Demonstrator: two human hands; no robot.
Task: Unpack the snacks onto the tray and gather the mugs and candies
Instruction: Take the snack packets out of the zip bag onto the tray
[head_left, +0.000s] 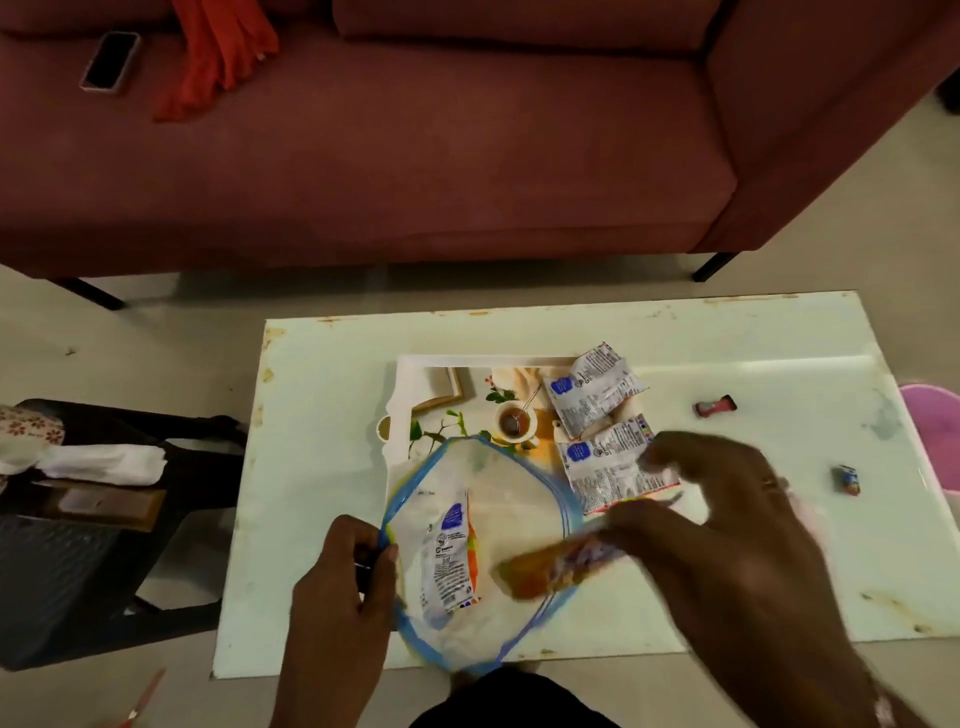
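Note:
A clear zip bag with a blue rim (519, 499) is held wide at the near table edge. My left hand (343, 577) pinches its left rim. One white snack packet (451, 556) lies inside it. My right hand (727, 525) grips a blurred orange snack packet (545, 569) over the bag's right rim. Two silver-white packets (595, 389) (613, 467) lie on the right part of the printed tray (415, 384). Two small wrapped candies (716, 406) (847, 479) sit on the table to the right. No mug is in view.
The white table (322, 415) has worn edges. A maroon sofa (415, 156) stands behind it, with a phone (110, 61) and an orange cloth (218, 57) on the seat. A dark chair with white cloth (104, 462) is at left, a pink object (935, 431) at right.

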